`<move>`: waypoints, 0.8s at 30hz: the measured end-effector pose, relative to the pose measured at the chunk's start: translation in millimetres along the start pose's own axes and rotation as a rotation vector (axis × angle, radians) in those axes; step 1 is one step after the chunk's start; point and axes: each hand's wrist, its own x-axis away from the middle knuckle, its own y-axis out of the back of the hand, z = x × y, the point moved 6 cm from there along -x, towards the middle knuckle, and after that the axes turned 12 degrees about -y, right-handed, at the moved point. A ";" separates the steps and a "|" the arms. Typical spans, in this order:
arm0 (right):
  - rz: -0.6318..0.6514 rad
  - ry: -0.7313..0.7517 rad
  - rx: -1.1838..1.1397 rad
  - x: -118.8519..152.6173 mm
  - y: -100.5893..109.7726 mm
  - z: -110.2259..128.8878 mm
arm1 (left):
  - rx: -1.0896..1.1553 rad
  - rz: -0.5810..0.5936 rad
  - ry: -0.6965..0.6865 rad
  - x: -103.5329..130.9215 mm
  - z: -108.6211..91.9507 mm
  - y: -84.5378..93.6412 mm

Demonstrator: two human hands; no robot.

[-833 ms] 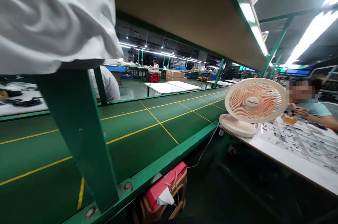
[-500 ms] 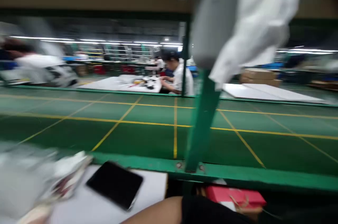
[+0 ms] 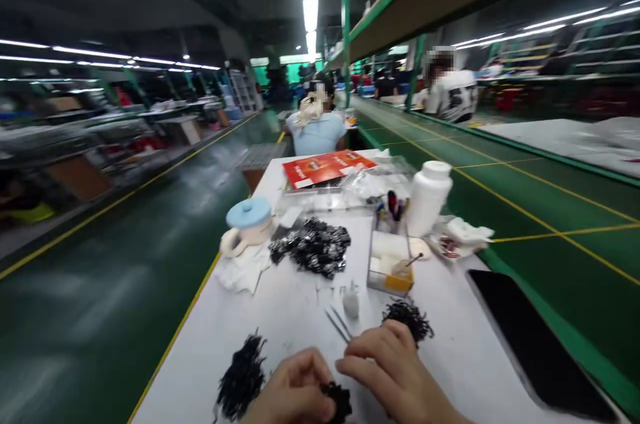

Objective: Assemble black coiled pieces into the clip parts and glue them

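Low in the head view, my left hand [image 3: 295, 389] is closed, its thumb and fingers pinching a small dark bundle [image 3: 339, 403] of short black pieces. Just right of it, my right hand [image 3: 387, 371] is over the white table with fingers loosely spread and nothing visible in them. Slim metal tweezers [image 3: 339, 325] lie just beyond my right fingers, their near end partly hidden. A small white bottle [image 3: 351, 301] stands behind the tweezers. One pile of black strands [image 3: 241, 377] is left of my left hand; another black pile [image 3: 407, 319] sits beyond my right hand.
A heap of shiny black pieces [image 3: 317, 245] lies mid-table. A blue-topped tape roll [image 3: 249, 214] is left; a clear box [image 3: 391, 264], white bottle [image 3: 429, 199] and black phone [image 3: 537, 344] are right. Red packaging [image 3: 325, 168] lies at the back. A person [image 3: 319, 134] sits ahead.
The view has swung from facing across the green conveyor to looking along the table. Both my hands now show, the left pinching the dark bundle. The phone now appears at right.
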 end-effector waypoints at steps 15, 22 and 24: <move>0.227 -0.135 -0.149 1.7 -7.0 4.9 | -0.036 0.049 0.003 5.1 -4.7 -4.7; 0.264 -0.144 -0.174 5.5 -8.7 4.6 | -0.048 0.077 0.022 7.9 -1.4 -8.5; 0.264 -0.136 -0.174 5.0 -7.9 4.5 | -0.055 0.084 0.015 8.2 -2.2 -8.7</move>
